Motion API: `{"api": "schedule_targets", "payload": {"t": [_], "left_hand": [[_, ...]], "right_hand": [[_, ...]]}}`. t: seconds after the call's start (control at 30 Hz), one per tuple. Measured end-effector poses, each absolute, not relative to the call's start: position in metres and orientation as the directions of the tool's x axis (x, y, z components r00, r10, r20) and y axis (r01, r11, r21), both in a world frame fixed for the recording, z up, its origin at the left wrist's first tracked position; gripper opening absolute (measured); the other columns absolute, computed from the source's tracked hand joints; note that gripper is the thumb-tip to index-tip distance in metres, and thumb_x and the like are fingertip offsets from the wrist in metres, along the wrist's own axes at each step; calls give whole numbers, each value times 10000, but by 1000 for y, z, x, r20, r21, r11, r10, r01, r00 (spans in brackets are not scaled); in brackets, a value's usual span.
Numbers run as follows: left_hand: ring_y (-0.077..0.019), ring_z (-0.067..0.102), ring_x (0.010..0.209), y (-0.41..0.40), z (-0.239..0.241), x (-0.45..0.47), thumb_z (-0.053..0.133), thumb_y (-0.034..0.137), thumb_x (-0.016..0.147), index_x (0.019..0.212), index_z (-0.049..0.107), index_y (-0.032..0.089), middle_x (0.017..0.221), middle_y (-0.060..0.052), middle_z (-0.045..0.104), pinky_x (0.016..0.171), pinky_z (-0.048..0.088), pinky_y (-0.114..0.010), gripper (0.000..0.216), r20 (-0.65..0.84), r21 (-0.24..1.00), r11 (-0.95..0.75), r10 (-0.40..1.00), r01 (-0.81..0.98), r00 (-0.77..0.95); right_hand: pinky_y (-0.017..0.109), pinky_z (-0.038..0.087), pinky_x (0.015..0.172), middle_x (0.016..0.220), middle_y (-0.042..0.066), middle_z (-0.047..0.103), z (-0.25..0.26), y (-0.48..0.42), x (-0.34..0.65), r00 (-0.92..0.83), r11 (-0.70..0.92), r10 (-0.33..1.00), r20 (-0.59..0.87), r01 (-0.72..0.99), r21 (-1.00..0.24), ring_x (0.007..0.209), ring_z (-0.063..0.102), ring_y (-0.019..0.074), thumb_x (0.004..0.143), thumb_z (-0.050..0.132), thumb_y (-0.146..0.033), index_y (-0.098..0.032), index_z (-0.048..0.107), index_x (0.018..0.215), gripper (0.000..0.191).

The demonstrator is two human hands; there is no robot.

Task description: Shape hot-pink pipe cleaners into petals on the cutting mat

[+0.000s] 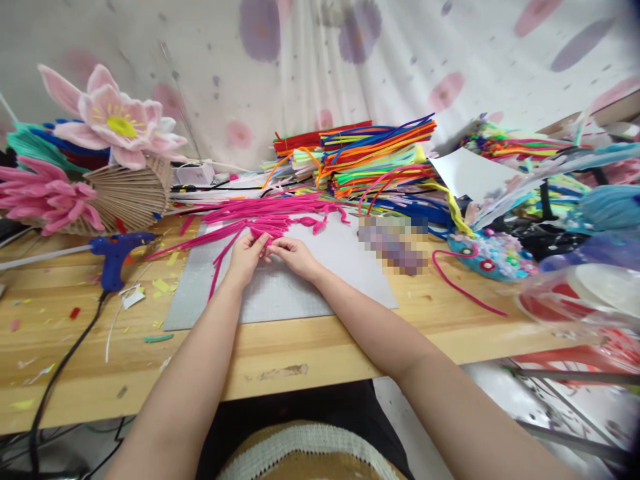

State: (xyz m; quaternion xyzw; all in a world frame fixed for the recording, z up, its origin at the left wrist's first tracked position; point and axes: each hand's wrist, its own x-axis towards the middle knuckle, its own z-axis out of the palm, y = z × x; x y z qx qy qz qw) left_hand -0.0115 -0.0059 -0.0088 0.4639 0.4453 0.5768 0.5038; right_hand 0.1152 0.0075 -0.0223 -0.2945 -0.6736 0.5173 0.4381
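Both of my hands meet over a grey mat (280, 293) on the wooden table (125, 360). My left hand (246, 257) pinches a bent magenta pipe cleaner (267, 235), fingers closed on it. My right hand (295, 253) grips the same magenta piece from the other side. Just beyond my fingers lies a loose bundle of magenta pipe cleaners (260, 217), spread across the mat's far edge.
A blue glue gun (116, 252) with its black cord lies to the left. Pink pipe-cleaner flowers (117, 123) stand at the far left. Stacks of coloured pipe cleaners (370, 157) fill the back. A beaded blue item (487, 257) and a clear plastic container (585, 297) sit at right.
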Motion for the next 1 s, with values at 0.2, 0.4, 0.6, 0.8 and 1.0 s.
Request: {"api": "schedule_targets", "payload": {"t": [0.2,0.4,0.6,0.8,1.0], "left_hand": [[-72,486,418,-9,-6,-10,640,384,677,701,586,154,531,39,544,420,436,-198,238,258,965,-262,945,4,-200],[-85,537,481,-14,-3,-12,600,376,721,705,602,153,568,24,567,474,447,-198,224,388,913,-339,895,229,-221],[-47,384,383,-8,-2,-12,682,384,610,649,571,149,457,70,419,378,412,-184,263,74,985,-79,997,-154,-35],[-36,352,376,-10,1,-12,712,378,579,634,578,137,434,76,391,359,395,-173,281,24,982,-23,1000,-189,2],[-56,408,408,-15,2,-6,696,425,584,684,594,142,482,63,448,381,435,-200,318,-7,994,1,998,-112,-55]], "right_hand": [[239,401,730,666,11,620,-17,3,111,-304,409,881,363,102,-907,690,548,117,789,531,-362,-162,613,605,285],[234,396,742,686,10,622,-16,3,111,-324,412,873,364,89,-907,700,545,112,793,534,-320,-156,622,638,242],[264,404,797,751,17,657,-13,3,118,-434,405,826,360,13,-914,770,566,134,794,533,-372,-179,661,694,252],[275,410,795,786,29,656,-12,1,121,-448,379,823,348,-21,-925,782,564,141,772,557,-412,-178,667,714,265],[251,402,713,714,16,598,-14,2,129,-493,339,817,298,-7,-941,687,515,108,753,563,-418,-140,636,697,293]]}}
